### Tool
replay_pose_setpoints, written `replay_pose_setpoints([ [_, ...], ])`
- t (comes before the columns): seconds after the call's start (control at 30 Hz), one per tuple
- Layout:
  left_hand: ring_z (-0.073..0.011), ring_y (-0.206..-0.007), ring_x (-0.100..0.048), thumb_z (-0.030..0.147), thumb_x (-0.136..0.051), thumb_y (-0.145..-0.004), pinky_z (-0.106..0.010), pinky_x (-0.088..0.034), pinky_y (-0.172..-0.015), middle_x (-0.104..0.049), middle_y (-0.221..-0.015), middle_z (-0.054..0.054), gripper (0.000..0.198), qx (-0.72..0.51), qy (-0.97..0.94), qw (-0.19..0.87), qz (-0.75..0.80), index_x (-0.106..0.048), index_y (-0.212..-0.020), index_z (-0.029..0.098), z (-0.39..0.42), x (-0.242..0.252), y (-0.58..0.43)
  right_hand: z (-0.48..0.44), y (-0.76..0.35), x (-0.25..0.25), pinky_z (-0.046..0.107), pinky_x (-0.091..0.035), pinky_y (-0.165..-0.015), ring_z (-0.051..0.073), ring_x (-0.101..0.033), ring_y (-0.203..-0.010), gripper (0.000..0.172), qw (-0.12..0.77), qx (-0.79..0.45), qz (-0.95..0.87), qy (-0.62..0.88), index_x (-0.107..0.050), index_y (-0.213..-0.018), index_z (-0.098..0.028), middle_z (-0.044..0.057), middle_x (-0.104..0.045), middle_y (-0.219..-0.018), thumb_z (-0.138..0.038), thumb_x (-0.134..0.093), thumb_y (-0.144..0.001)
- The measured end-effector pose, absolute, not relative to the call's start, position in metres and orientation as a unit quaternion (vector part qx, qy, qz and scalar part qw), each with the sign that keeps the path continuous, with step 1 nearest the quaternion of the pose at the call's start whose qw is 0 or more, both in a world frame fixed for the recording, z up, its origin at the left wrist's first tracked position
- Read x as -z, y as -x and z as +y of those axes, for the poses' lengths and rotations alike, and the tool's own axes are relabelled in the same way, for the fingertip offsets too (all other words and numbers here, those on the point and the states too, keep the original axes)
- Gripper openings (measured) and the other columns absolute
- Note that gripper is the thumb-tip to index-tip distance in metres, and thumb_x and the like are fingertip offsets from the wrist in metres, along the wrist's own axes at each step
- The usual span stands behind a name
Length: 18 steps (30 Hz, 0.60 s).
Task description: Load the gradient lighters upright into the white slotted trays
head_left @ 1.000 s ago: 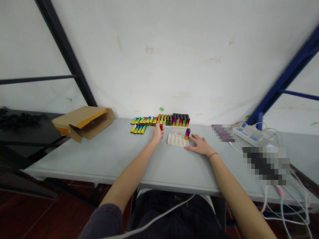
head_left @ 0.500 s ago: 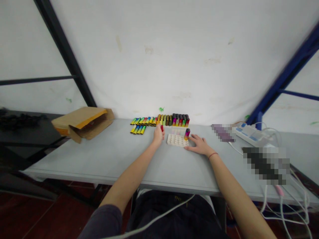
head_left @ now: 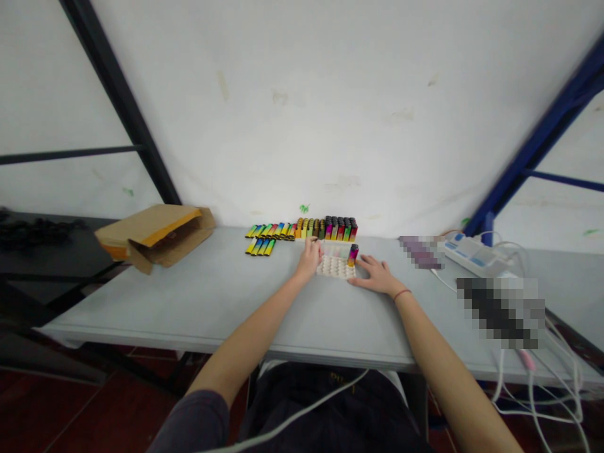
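The left hand [head_left: 310,258] is curled at the white tray's [head_left: 336,268] left edge; what it holds cannot be told. The right hand [head_left: 376,275] lies flat and spread on the worktop [head_left: 212,296], touching the tray's right side near an upright lighter [head_left: 352,254].

Both forearms are bare. The left arm wears a short, dull purple-grey sleeve [head_left: 195,423] ending above the elbow. A thin red band [head_left: 402,292] circles the wrist just behind the right hand [head_left: 375,275]. Dark clothing [head_left: 340,409] with small yellow lettering covers the lap, crossed by a white cable [head_left: 302,415].
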<state>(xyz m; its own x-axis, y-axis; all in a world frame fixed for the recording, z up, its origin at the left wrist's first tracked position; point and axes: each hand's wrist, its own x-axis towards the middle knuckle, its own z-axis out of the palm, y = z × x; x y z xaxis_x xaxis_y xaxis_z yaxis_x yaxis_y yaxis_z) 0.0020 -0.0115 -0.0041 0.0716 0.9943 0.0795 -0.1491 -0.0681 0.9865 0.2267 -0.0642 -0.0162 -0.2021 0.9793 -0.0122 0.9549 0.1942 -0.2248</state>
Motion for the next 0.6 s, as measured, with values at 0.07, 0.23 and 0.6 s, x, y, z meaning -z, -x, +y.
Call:
replay_pose_setpoints([
  [0.07, -0.0122, -0.064, -0.054, 0.037, -0.051, -0.094, -0.024, -0.045, -0.064, -0.056, -0.069, 0.003, 0.016, -0.534, -0.612, 0.441, 0.382, -0.054, -0.097, 0.021, -0.019, 0.006, -0.01, -0.064, -0.226, 0.017, 0.067, -0.017, -0.117, 0.037, -0.024, -0.151, 0.08, 0.071, -0.093, -0.769, 0.628, -0.043, -0.151, -0.024, 0.018, -0.031, -0.162, -0.07, -0.054, -0.086],
  [0.23, -0.0216, -0.107, -0.06, 0.03, -0.058, -0.091, -0.037, -0.046, -0.101, -0.066, -0.109, -0.01, 0.019, -0.501, -0.762, 0.279, 0.301, -0.067, -0.104, 0.019, -0.027, 0.015, -0.028, -0.065, -0.226, 0.018, 0.067, -0.016, -0.118, 0.037, -0.024, -0.151, 0.08, 0.075, -0.098, -0.763, 0.634, -0.044, -0.15, -0.023, 0.018, -0.029, -0.163, -0.069, -0.056, -0.086],
  [0.6, -0.0207, -0.101, -0.068, 0.027, -0.057, -0.094, -0.037, -0.051, -0.098, -0.071, -0.113, -0.008, 0.03, -0.435, -0.792, 0.261, 0.34, -0.062, -0.123, 0.02, -0.025, 0.019, -0.032, -0.063, -0.228, 0.02, 0.067, -0.017, -0.117, 0.037, -0.027, -0.15, 0.079, 0.079, -0.091, -0.771, 0.626, -0.046, -0.149, -0.024, 0.019, -0.032, -0.161, -0.07, -0.055, -0.086],
])
